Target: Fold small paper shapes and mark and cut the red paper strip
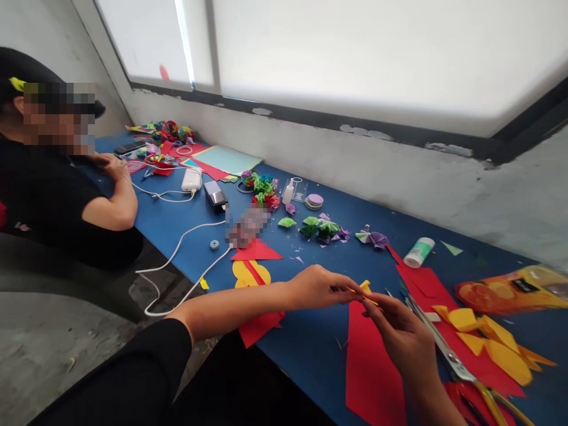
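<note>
A small piece of yellow paper (365, 287) is pinched between my two hands, above the blue table. My left hand (317, 287) grips it from the left with its fingertips. My right hand (402, 331) pinches its lower right side with thumb and fingers. Beneath my hands lies a long red paper sheet (373, 367). Scissors (452, 358) with yellow handles rest just right of my right hand. Beyond them are yellow paper cut-outs (492, 343) on more red paper. A yellow rounded cut-out (251, 273) with a red strip lies behind my left forearm.
Paper flowers (264, 189) and green and purple paper pieces (323, 228) spread along the blue table (284, 251). A glue bottle (288, 192), white-green tube (419, 252), orange packet (510, 290), phone (249, 226) and white cable (181, 236) lie about. Another person (57, 160) sits at left.
</note>
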The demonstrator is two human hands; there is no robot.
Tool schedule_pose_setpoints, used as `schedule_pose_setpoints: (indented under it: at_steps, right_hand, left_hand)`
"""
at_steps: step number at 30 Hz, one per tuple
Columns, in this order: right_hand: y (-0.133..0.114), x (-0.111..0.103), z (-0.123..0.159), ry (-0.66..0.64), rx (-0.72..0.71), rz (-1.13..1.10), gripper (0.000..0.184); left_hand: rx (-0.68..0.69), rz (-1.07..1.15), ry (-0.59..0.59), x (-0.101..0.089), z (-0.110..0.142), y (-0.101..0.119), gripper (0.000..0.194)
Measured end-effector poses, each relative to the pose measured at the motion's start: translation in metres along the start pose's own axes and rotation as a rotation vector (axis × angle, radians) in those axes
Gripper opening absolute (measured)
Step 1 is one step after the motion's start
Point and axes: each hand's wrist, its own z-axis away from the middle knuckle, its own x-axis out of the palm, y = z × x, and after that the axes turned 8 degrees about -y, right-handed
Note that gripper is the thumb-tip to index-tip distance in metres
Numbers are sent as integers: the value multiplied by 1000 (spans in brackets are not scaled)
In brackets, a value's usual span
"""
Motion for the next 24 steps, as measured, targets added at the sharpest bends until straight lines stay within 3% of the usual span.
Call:
schedule_pose_setpoints:
  at_steps: [4, 10, 19, 24]
  right_hand:
    - [5, 2, 1, 65, -55, -8, 24]
    - [1, 8, 4, 138, -105, -31, 17]
    - [-5, 11, 7, 111, -18, -95, 22]
    - [-8, 12, 10, 128, 45, -107, 20]
  left_hand:
    - [80, 89, 61, 3, -2, -2, 25]
    - [152, -9, 118, 7, -1, -5, 24]
    - [252, -309, 146, 8, 4, -8, 24]
    - [263, -286, 204, 12, 7, -10, 22]
